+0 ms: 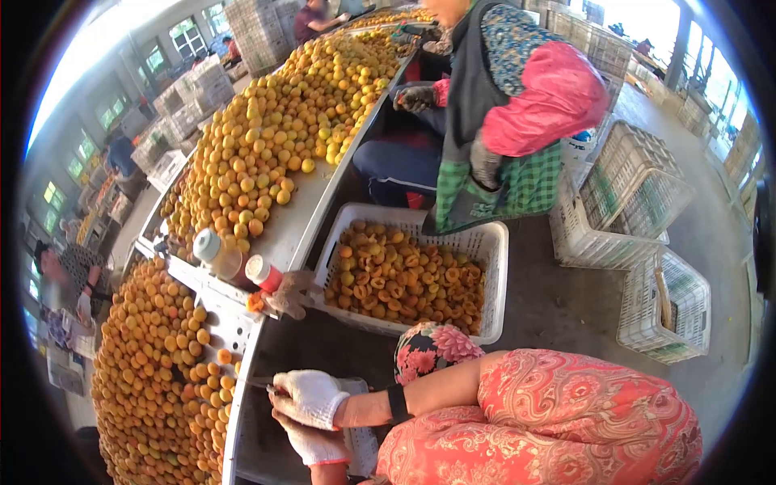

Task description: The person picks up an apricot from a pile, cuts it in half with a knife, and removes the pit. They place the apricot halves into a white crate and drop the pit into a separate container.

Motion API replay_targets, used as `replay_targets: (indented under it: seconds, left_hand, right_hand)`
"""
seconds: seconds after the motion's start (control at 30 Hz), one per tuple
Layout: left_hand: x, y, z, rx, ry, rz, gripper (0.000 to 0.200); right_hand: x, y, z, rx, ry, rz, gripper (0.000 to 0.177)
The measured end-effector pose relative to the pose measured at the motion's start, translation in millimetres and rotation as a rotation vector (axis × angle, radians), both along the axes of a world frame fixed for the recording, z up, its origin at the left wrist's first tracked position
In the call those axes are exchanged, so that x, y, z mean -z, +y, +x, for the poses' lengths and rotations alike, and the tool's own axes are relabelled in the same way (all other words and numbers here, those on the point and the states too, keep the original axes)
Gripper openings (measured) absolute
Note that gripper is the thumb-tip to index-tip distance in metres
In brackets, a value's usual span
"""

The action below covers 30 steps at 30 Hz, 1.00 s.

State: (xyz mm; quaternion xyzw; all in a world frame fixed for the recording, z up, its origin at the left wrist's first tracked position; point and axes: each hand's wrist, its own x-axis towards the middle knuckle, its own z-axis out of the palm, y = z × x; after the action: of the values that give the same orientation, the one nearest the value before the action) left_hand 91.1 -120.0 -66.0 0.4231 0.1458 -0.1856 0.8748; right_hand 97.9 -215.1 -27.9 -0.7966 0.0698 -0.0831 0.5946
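Note:
My right hand (305,396), in a white knit glove with a dark band on the wrist, is closed at the edge of the sorting table. A thin blade, likely a small knife (260,381), sticks out past its fingers. Just below it, my left hand (314,444), also gloved in white, is closed against the right one; what it holds is hidden. Left of both hands, whole apricots (149,347) lie heaped on the table. A white crate (503,279) of halved apricots (404,279) stands beyond my forearm. Part of another pale crate (361,444) shows beneath my hands.
A co-worker in a green checked apron (529,186) sits beside the table, gloved hands apart. A lidded jar (218,255), a red cup (264,273) and a crumpled glove (293,293) rest on the table divider. Plastic crates (667,307) stand on the floor at right.

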Motion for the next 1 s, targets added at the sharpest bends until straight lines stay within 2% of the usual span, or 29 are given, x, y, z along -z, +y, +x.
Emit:
replay_targets:
  seconds: [0.37, 0.7, 0.73, 0.8, 0.83, 0.9, 0.93, 1.0]
  left_hand:
    - [-17, -19, 2, 0.046, 0.058, 0.014, 0.062]
    - [-13, -1, -26, -0.008, 0.208, 0.039, 0.061]
    - [-24, -2, -32, -0.014, 0.216, 0.041, 0.061]
    - [-48, 2, -43, 0.187, 0.233, 0.042, 0.045]
    - [-49, -1, -44, 0.179, 0.239, 0.044, 0.045]
    - [-18, 5, -32, 0.014, 0.298, 0.169, 0.061]
    - [-19, 3, -28, -0.069, 0.32, 0.23, 0.069]
    - [-27, -2, -20, -0.085, 0.288, 0.184, 0.067]
  right_hand:
    - [8, -9, -15, -0.022, -0.343, -0.063, 0.015]
    - [6, -12, -18, -0.168, -0.469, -0.083, 0.017]
    - [8, -12, -18, -0.174, -0.462, -0.079, 0.017]
    - [8, -11, -16, -0.226, -0.517, -0.09, 0.018]
    - [7, -10, -17, -0.239, -0.501, -0.108, 0.017]
    - [9, -12, -17, -0.23, -0.506, -0.054, 0.017]
    - [8, -13, -16, -0.216, -0.517, -0.004, 0.016]
    - [4, -16, -15, -0.182, -0.502, -0.045, 0.016]
